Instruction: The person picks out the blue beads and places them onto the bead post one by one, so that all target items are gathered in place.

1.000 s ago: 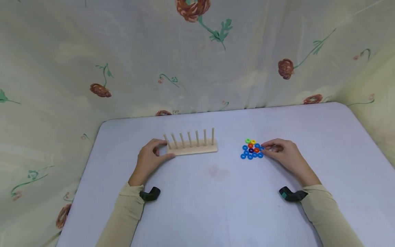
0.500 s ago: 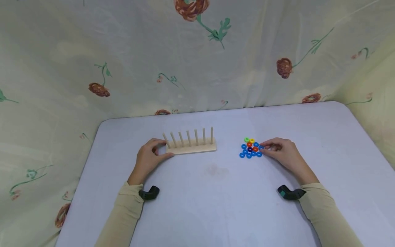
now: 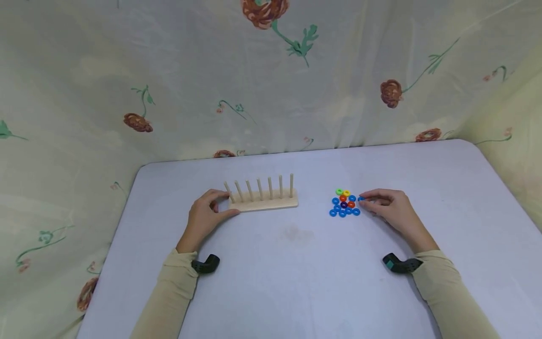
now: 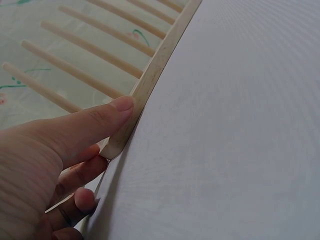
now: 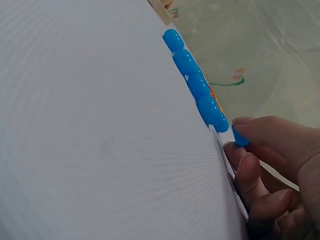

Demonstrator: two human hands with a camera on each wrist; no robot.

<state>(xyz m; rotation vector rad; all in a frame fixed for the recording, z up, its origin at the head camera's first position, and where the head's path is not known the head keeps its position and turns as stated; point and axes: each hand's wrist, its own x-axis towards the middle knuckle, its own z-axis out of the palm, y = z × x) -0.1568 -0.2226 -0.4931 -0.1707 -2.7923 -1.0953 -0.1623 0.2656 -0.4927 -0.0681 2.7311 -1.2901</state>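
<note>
At the left of the head view, my left hand (image 3: 204,219) grips the near left end of a wooden peg rack (image 3: 267,205). Its thumb presses the front edge of the base (image 4: 142,90) in the left wrist view, with fingers round the end. Several upright pegs stand bare on the rack. To the right, my right hand (image 3: 395,214) pinches a blue ring (image 5: 240,136) between thumb and fingertips, just beside a cluster of small rings. In that cluster lie several blue rings (image 3: 342,213), orange rings (image 3: 351,205), a purple ring (image 3: 344,205), a green ring (image 3: 339,191) and a yellow ring (image 3: 346,193).
All of this is on a white table (image 3: 296,278). A floral curtain (image 3: 182,94) hangs right behind its far edge and along both sides. Each wrist wears a black camera mount (image 3: 206,264).
The blue ring in my right hand has come slightly up and away from the cluster. My left hand and the peg rack stay in place.
</note>
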